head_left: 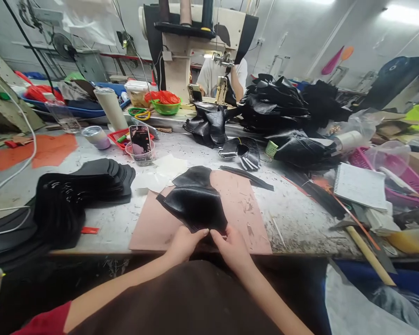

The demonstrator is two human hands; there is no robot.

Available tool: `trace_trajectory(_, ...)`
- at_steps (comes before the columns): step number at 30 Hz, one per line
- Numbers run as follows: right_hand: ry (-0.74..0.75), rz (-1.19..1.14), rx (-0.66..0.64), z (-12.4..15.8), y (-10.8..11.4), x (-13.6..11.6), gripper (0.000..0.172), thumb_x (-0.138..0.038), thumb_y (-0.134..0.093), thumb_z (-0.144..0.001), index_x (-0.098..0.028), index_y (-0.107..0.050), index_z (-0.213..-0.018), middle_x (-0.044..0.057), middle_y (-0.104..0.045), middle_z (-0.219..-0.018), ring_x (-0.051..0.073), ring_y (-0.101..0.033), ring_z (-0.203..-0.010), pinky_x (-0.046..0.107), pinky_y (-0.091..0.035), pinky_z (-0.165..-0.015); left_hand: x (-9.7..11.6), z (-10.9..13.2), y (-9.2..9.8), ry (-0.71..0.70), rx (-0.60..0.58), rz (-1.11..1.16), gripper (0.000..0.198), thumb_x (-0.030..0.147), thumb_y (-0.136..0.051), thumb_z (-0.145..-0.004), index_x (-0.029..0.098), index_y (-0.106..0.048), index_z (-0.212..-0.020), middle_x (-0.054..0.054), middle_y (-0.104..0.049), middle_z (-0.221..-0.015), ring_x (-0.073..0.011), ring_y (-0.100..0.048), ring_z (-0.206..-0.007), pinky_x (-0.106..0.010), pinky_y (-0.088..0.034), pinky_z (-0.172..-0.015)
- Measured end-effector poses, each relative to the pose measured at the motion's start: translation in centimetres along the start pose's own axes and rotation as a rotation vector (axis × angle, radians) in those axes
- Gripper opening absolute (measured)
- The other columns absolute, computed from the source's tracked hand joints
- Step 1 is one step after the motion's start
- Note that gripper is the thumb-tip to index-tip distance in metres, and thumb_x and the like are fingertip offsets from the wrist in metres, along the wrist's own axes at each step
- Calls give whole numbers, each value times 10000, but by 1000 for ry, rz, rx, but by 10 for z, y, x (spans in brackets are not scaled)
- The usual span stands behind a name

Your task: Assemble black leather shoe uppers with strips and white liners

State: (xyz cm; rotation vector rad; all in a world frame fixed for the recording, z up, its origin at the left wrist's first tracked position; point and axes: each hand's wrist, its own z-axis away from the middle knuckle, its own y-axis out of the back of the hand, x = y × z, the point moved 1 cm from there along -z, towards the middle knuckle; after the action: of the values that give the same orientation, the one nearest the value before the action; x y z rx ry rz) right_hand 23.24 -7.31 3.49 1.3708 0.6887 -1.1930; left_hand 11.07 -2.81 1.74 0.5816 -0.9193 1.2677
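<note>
A glossy black leather piece (192, 200) lies over a pink board (244, 204) at the table's front edge. My left hand (185, 242) pinches its near edge between thumb and fingers. Close beside it, my right hand (230, 242) grips the same edge, the two thumbs almost touching. The leather bulges upward in the middle, and a flatter flap extends behind it. My fingers under the edge are partly hidden. A thin black strip (247, 177) rests across the board's far right corner.
Stacked black cut pieces (87, 186) stand at left. A phone (140, 139) leans in a clear tub. Behind are a sewing machine (178, 56), a person's sleeve (208, 74) and a black leather heap (275, 104). At right lie a notebook (359, 186) and a wooden-handled hammer (370, 256).
</note>
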Motion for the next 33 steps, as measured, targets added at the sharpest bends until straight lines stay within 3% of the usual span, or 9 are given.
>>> trace_trajectory(4,-7,157,62,-3,8,1,185,-310,-485,-739,-164,-598,-750,59,-628,-701,213,-588,-709,324,-459,-665,1,-4,-10,34,22,68,161,257,-717,-601,135,-613,-618,-22,-651,-578,-174,-632,-564,-313,-545,-603)
trace_trajectory(9,-3,-40,17,-12,20,7,233,-329,-514,-712,-155,-607,-837,49,-619,-770,194,-567,-736,312,-459,-675,6,-2,-16,22,-50,108,182,261,-708,-618,120,-639,-710,-49,-686,-658,-202,-654,-659,-308,-545,-625)
trace_trajectory(17,-30,-85,82,-18,26,7,143,-307,-553,-654,-173,-572,-701,6,-519,-693,155,-507,-655,286,-442,-604,12,-3,-20,-24,-196,176,341,267,-737,-609,162,-626,-914,-47,-702,-917,-227,-650,-850,-340,-558,-725)
trace_trajectory(26,-64,-247,45,-20,24,6,108,-272,-579,-628,-166,-569,-638,6,-445,-805,127,-517,-662,268,-458,-611,21,2,-28,19,-154,152,361,267,-764,-557,154,-628,-871,-55,-707,-866,-253,-655,-826,-344,-572,-672)
trace_trajectory(30,-52,-171,102,-19,27,2,54,-217,-602,-614,-164,-598,-609,14,-443,-840,131,-527,-732,269,-466,-698,26,4,-30,33,-230,184,472,250,-769,-550,177,-599,-984,-59,-684,-983,-280,-640,-875,-401,-573,-671)
trace_trajectory(33,-69,-196,85,-19,27,2,56,-222,-605,-618,-166,-607,-611,11,-438,-859,109,-520,-684,248,-474,-646,22,2,-28,29,-245,188,435,251,-759,-570,171,-603,-968,-59,-680,-994,-284,-634,-892,-418,-570,-688)
